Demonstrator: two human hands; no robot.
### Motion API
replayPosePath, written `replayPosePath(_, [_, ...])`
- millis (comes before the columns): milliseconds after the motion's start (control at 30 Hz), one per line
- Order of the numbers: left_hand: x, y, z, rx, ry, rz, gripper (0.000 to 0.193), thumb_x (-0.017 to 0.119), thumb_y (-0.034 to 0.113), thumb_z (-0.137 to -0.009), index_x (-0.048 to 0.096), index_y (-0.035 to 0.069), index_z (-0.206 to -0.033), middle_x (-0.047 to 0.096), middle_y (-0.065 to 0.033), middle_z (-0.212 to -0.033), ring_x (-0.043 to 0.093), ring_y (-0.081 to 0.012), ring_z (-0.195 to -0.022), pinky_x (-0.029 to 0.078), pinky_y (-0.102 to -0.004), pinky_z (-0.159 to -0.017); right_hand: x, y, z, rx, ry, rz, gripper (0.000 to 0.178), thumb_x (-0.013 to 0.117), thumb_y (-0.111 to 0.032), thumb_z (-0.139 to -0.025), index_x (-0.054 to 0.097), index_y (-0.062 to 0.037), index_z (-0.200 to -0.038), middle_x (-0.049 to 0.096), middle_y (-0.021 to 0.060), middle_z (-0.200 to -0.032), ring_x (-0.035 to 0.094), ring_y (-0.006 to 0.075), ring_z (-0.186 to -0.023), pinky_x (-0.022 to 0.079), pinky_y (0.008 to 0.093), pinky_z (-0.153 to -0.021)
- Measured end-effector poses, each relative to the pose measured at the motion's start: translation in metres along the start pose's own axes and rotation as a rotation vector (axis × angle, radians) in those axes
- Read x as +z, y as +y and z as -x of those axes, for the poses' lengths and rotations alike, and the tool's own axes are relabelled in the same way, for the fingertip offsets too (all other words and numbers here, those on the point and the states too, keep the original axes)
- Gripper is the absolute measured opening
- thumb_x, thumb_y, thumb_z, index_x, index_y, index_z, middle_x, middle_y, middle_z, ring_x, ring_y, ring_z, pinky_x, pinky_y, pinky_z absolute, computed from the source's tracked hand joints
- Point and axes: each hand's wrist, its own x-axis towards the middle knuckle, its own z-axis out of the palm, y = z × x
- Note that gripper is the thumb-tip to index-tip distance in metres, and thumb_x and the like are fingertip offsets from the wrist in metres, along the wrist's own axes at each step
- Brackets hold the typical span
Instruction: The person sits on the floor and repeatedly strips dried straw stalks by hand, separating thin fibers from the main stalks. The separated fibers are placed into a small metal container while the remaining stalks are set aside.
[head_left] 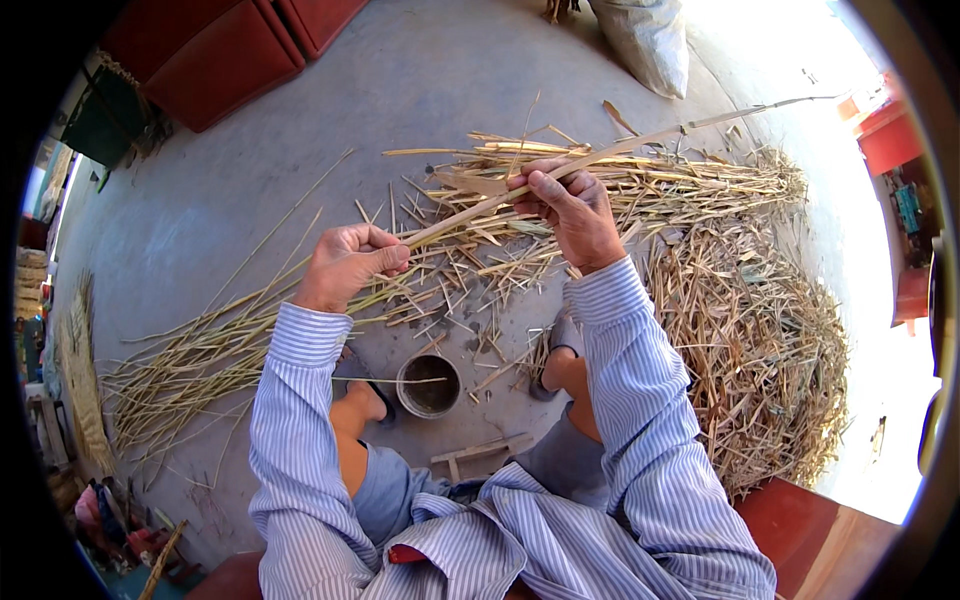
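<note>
A long, pale dry plant stalk (462, 219) slants across in front of me, rising toward the far right where it thins to a tip. My left hand (345, 268) pinches its near end between thumb and fingers. Farther along, my right hand (572, 212) grips the same stalk, thumb on top. Beneath and beyond the hands lies a bundle of cut straw-coloured stalks (700, 186), with short broken pieces scattered around it. Thinner greenish stalks (190, 378) fan out on the floor to the left. Part of the held stalk is hidden by my right fingers.
A round metal bowl (401, 398) stands between my feet, a thin stem across it. A small wooden piece (490, 447) lies nearer. Dry leaf sheaths (765, 365) are heaped at right. Red seats (225, 75), a pale sack (648, 45) and a straw bundle (82, 370) stand around.
</note>
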Motion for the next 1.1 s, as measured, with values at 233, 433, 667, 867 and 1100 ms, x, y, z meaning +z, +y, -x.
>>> replayPosePath(233, [-0.024, 0.007, -0.006, 0.119, 0.202, 0.014, 0.023, 0.074, 0.019, -0.086, 0.065, -0.001, -0.092, 0.065, -0.0038, -0.073, 0.059, -0.0104, -0.065, 0.046, -0.0228, -0.058, -0.009, -0.010, 0.013, -0.006, -0.074, 0.063, 0.020, 0.064, -0.016, -0.093, 0.064, -0.0025, -0.107, 0.070, 0.0124, -0.099, 0.069, 0.0211, -0.091, 0.059, 0.0312, -0.079])
replayPosePath(433, [0.040, 0.009, -0.015, 0.815, 0.339, -0.912, 0.047, 0.067, 0.051, -0.082, 0.064, 0.005, -0.091, 0.063, -0.0083, -0.082, 0.058, -0.0258, -0.080, 0.039, -0.0436, -0.073, -0.026, 0.002, 0.020, -0.010, -0.011, 0.027, 0.018, 0.061, -0.013, -0.095, 0.062, -0.0019, -0.110, 0.069, 0.0104, -0.099, 0.068, 0.0157, -0.084, 0.059, 0.0261, -0.074])
replayPosePath(667, [0.045, 0.009, -0.007, 0.838, 0.268, -0.881, 0.033, 0.071, 0.036, -0.081, 0.057, 0.008, -0.073, 0.058, -0.0096, -0.062, 0.061, -0.0311, -0.062, 0.046, -0.0450, -0.066, -0.010, 0.016, 0.010, 0.148, 0.110, -0.026, 0.020, 0.061, -0.017, -0.096, 0.063, -0.0023, -0.109, 0.069, 0.0079, -0.098, 0.068, 0.0137, -0.084, 0.058, 0.0233, -0.071])
replayPosePath(867, [-0.050, 0.010, 0.014, 0.396, 0.064, -0.692, 0.023, 0.074, 0.023, -0.080, 0.067, 0.002, -0.083, 0.062, -0.0114, -0.070, 0.057, -0.0194, -0.064, 0.044, -0.0360, -0.060, -0.053, -0.005, 0.001, 0.140, 0.297, -0.084, 0.015, 0.061, -0.015, -0.096, 0.062, -0.0018, -0.103, 0.068, 0.0080, -0.094, 0.068, 0.0170, -0.084, 0.059, 0.0247, -0.070])
replayPosePath(1100, [0.026, 0.023, 0.002, 0.841, 0.417, -0.852, 0.016, 0.076, 0.021, -0.077, 0.069, 0.007, -0.082, 0.066, -0.0052, -0.072, 0.060, -0.0253, -0.065, 0.043, -0.0385, -0.063, 0.019, 0.014, 0.001, 0.211, 0.263, -0.222, 0.018, 0.063, -0.017, -0.094, 0.060, -0.0005, -0.101, 0.069, 0.0128, -0.094, 0.070, 0.0194, -0.083, 0.060, 0.0271, -0.072])
